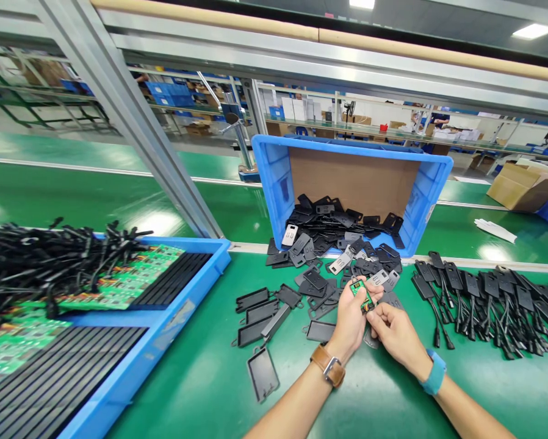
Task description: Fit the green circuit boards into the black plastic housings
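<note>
Two hands meet over the green desk [201,384], where our left hand [351,314] has its fingers closed around a small green circuit board [360,294], face up, probably so that its parts stay visible. The fingers of our right hand [396,334] are drawn together at the board's lower end; we cannot tell whether they pinch it or only touch it. Beyond, a blue crate [347,144] lies on its side with its mouth towards us, which seems to let the flat covers [326,214] spill out within easy reach. Several shallow black housings [262,370] lie loose to our left, most showing their hollow side. Another blue crate [218,253] at far left carries circuit boards and black cables [58,262], while cabled units [490,292] lie spread to our right, apparently kept apart from the loose pieces.
</note>
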`<state>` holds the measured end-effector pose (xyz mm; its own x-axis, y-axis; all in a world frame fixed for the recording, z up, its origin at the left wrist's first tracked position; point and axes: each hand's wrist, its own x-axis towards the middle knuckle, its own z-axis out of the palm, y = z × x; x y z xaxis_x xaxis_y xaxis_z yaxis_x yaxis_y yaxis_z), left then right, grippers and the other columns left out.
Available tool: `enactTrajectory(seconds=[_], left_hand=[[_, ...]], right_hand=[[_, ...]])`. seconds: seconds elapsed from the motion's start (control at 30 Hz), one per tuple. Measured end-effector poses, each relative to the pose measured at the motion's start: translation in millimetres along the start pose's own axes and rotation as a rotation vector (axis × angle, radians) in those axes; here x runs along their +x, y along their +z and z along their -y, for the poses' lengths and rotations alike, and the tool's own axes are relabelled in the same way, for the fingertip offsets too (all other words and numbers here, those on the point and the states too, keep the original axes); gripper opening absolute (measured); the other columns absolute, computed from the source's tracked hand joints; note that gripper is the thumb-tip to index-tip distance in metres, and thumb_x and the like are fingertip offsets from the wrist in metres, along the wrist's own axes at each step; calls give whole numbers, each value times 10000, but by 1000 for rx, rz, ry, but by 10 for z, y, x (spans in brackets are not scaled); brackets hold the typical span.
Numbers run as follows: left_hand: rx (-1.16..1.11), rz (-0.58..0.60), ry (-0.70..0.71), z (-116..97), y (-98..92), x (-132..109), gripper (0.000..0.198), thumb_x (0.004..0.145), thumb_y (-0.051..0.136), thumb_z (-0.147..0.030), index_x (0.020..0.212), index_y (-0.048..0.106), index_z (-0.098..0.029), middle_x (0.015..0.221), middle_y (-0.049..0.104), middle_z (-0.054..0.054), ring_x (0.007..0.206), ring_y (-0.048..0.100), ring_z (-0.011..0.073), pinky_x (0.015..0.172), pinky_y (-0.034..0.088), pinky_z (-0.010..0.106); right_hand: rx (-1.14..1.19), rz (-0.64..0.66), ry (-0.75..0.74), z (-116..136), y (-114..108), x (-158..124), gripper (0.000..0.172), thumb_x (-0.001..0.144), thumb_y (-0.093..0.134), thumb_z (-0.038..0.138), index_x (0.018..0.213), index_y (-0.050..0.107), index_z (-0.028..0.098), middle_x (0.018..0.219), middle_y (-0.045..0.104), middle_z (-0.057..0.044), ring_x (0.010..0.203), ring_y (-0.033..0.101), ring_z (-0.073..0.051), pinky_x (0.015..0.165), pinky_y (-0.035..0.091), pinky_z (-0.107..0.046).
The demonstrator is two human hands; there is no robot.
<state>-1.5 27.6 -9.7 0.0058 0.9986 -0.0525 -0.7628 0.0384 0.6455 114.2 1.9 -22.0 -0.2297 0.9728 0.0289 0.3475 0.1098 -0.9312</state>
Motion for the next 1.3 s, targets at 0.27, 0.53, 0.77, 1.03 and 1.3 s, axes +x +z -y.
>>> enactTrajectory(seconds=[0.27,0.53,0.77,1.03,1.3], left_hand=[[16,28,4,18,-14,3,291,818,728,-322,1032,591,-180,906,690,66,1047,668,270,964,488,459],[44,69,53,-22,13,-20,320,823,735,-362,1041,565,-201,936,684,63,1032,655,249,928,489,414],[43,53,76,-30,48,-45,310,829,723,-375,1024,548,-208,912,679,50,1012,646,238,897,474,382],[42,69,95,-37,73,-65,246,857,692,-341,1000,542,-209,899,672,48,996,637,231,880,463,369],[-6,41,78,0,77,-79,274,836,714,-347,996,534,-217,897,663,37,957,637,218,885,465,373]], right_hand=[[-110,24,-38,47,-36,-21,416,984,455,451,672,534,187,612,625,-6,568,542,-138,586,381,-241],[-240,-127,-142,57,15,-54,346,990,457,414,741,556,194,622,586,7,568,509,-138,579,334,-248],[-334,-189,-199,53,37,-79,330,1004,431,394,816,618,197,639,582,-3,585,522,-158,590,326,-268],[-335,-203,-243,49,27,-76,310,1003,437,365,807,612,199,708,628,-24,635,553,-165,630,351,-266],[-298,-158,-145,20,46,-86,398,1004,429,447,701,524,208,585,554,10,540,495,-143,569,322,-260]])
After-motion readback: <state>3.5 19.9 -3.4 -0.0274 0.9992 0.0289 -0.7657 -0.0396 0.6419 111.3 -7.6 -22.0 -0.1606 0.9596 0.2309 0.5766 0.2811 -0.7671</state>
